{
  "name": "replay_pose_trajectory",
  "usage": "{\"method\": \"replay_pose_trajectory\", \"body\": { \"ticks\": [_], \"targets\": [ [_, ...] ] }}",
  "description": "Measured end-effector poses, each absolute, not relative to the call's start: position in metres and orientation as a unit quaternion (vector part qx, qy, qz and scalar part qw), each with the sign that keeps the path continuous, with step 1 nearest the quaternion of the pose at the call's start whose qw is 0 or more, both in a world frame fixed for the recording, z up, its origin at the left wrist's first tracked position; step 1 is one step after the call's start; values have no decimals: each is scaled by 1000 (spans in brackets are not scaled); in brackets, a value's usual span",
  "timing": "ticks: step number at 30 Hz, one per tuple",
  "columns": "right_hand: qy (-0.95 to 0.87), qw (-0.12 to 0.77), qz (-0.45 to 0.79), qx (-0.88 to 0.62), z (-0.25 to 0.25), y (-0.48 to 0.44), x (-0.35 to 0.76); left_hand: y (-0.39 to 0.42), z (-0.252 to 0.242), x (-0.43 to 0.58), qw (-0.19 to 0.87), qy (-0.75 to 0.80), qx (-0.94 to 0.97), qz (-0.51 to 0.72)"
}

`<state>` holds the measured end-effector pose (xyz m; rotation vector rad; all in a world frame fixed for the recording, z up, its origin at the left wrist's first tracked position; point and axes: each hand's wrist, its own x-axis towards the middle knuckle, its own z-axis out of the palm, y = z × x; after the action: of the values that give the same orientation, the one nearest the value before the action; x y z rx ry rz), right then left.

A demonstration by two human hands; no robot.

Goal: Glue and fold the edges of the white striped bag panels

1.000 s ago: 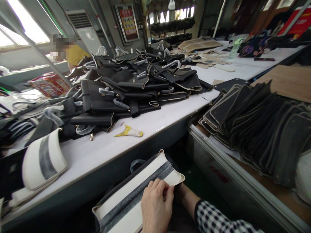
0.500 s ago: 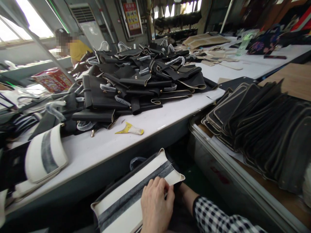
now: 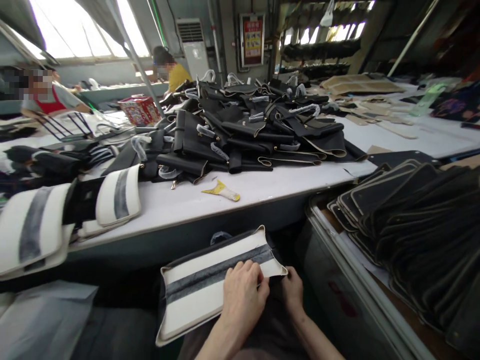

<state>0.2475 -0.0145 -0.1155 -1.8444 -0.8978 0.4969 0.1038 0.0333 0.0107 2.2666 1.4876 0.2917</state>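
A white panel [image 3: 198,305] with a dark grey stripe along its middle and black material at its edges lies over the lap, below the table's front edge. My left hand [image 3: 245,290] rests on the panel's right part, fingers bent and drawn together; whatever they pinch is too small to make out. At the panel's right corner, my right hand [image 3: 293,287] is closed on the edge, its fingertips partly hidden behind it.
Black leather pieces with wrapped handles [image 3: 240,130] are heaped on the white table [image 3: 180,200]. A yellow-and-white tool [image 3: 223,191] lies near its edge. Striped white panels [image 3: 41,220] are at left, a bin of black panels [image 3: 412,225] at right. Two people work beyond.
The view has swung left, bringing more striped panels and another person into sight. My right hand, mostly hidden before, now shows at the panel's corner. My left hand stays on the panel.
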Motion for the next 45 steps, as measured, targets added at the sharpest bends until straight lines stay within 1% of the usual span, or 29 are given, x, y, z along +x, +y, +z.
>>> {"method": "replay_pose_trajectory", "body": {
  "ticks": [2,5,8,10,16,20,22,24,27,32,38,41,45],
  "targets": [
    [-410,493,184,-745,-103,-37,254,32,10,104,202,537,812,107],
    [-560,489,99,-661,-78,-65,253,31,12,103,198,535,815,107],
    [-712,439,5,-548,-54,-72,244,30,15,102,193,532,818,105],
    [-746,402,-24,-531,-46,-67,238,30,16,101,191,530,820,104],
    [-756,315,-104,-564,-56,-57,230,27,15,99,197,526,820,112],
    [-759,290,-139,-566,-62,-60,230,17,22,80,237,516,809,151],
    [-764,278,-142,-564,-61,-59,230,9,25,63,232,526,800,172],
    [-769,268,-143,-563,-60,-57,228,2,24,46,209,534,803,162],
    [-765,271,-149,-564,-59,-55,226,-3,16,29,172,512,830,135],
    [-764,278,-143,-565,-64,-55,225,-7,-7,21,119,437,876,169],
    [-760,285,-136,-569,-63,-53,223,-15,-17,15,91,436,880,165],
    [-761,291,-141,-563,-62,-53,222,-18,-18,12,76,411,888,191],
    [-762,286,-138,-564,-61,-52,221,-19,-18,10,27,381,895,230]
  ]
}}
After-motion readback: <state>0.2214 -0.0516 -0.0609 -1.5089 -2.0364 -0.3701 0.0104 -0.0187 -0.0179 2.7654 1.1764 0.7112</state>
